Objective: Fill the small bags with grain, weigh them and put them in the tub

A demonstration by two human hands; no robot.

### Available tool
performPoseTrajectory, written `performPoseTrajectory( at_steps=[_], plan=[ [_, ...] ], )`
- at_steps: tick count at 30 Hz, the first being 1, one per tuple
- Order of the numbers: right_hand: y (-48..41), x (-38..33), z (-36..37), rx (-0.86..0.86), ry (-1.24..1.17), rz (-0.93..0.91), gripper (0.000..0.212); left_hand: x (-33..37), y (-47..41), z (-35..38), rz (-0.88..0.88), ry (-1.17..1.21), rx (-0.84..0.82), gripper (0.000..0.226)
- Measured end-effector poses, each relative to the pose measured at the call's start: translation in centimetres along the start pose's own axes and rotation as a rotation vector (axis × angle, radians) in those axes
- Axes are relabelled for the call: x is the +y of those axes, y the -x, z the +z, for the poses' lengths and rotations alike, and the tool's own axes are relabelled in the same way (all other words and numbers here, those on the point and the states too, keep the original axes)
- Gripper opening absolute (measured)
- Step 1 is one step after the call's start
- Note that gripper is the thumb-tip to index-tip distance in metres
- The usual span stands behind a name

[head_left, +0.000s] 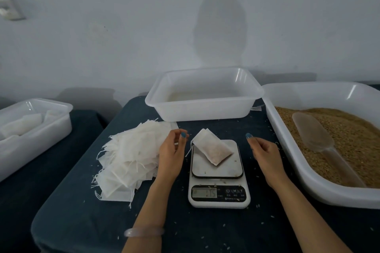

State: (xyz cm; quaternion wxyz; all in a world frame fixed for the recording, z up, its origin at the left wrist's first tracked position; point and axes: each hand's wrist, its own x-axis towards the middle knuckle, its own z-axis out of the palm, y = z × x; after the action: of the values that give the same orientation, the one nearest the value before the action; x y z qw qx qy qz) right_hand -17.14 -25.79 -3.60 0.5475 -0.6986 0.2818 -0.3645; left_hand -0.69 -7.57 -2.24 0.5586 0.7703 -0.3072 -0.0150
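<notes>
Bag of grain, soft and likely light, lies slanted on the scale between the left hand and right hand, both loosely curled and empty; its top by the drawstring looks best to pinch.

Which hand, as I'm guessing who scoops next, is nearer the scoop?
Right. The right hand hovers between scale and grain tub, near the scoop; the left hand is across the scale, by the empty bags.
</notes>
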Motion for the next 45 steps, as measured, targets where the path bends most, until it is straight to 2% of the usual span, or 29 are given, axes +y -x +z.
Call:
performPoseTrajectory(
  at_steps=[22, 31, 37, 41, 45],
  plan=[
    [-0.2, 0.6, 0.1, 0.014, 0.109, 0.007, 0.045, 0.2, -0.5, 1.4, 0.042, -0.009, -0.029, 0.019],
    [0.1, 0.3, 0.2, 0.020, 0.161, -0.006, 0.053, 0.9, -0.9, 1.8, -0.008, 0.006, -0.103, 0.013],
    [-0.1, 0.3, 0.2, 0.001, 0.154, -0.006, 0.051, 1.6, -1.1, 1.8, -0.048, 0.017, -0.173, 0.023],
    [0.3, 0.6, 0.2, -0.015, 0.138, -0.007, 0.050, 2.0, -1.0, 1.9, 0.011, -0.005, -0.186, 0.018],
    [0.3, 0.8, 0.1, -0.043, 0.183, -0.026, 0.048, 3.5, -1.5, 1.8, 0.148, 0.022, -0.204, 0.022]
  ],
)
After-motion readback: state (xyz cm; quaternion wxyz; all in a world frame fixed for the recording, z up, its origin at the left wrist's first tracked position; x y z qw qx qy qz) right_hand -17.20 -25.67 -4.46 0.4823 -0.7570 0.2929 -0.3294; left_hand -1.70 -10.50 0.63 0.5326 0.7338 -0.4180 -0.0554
